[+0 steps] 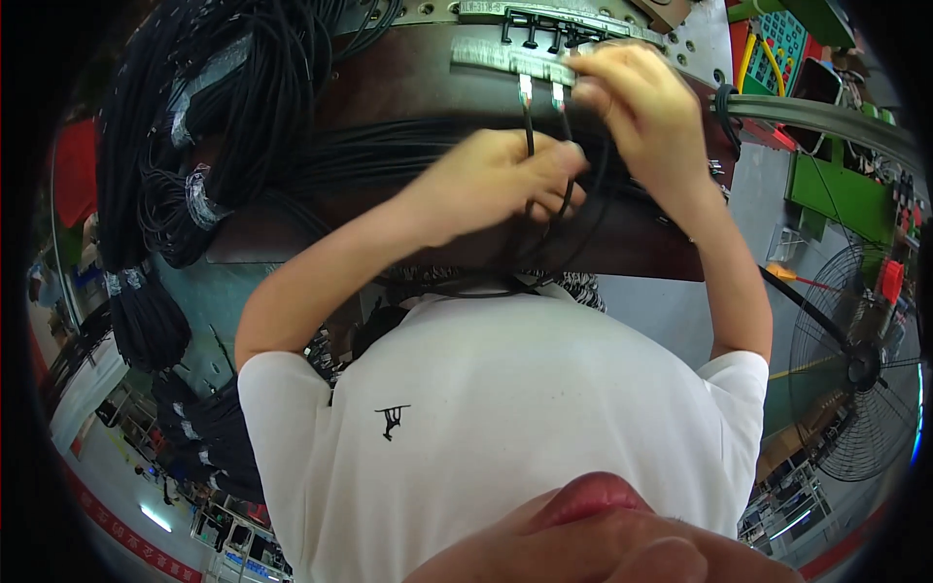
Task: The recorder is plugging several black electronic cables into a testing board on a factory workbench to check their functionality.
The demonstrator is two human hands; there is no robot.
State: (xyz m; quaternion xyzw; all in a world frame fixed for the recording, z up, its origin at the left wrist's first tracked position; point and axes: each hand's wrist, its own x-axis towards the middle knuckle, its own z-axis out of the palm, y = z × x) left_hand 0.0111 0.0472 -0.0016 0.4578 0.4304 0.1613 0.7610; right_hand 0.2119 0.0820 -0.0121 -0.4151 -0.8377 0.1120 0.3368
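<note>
My left hand [515, 180] is closed around thin black cables [530, 131] over the brown work surface [418, 78]. Two cable ends with silvery connectors [526, 89] point up to the lower edge of a grey metal bar [486, 56]. Slightly blurred, my right hand [646, 112] has its fingers pinched together at the bar's right end, beside the second connector. What lies between those fingertips is hidden. Behind the bar stands a row of black clamp-like parts [532, 34] on a long metal rail. From my left hand the cables loop down toward my lap.
Large bundles of black cable [277, 68] hang and lie at the left, wrapped in clear film. More black cables [389, 146] run across the surface behind my left hand. At the right are a curved metal tube [826, 112], a green frame [841, 189] and a fan [860, 364].
</note>
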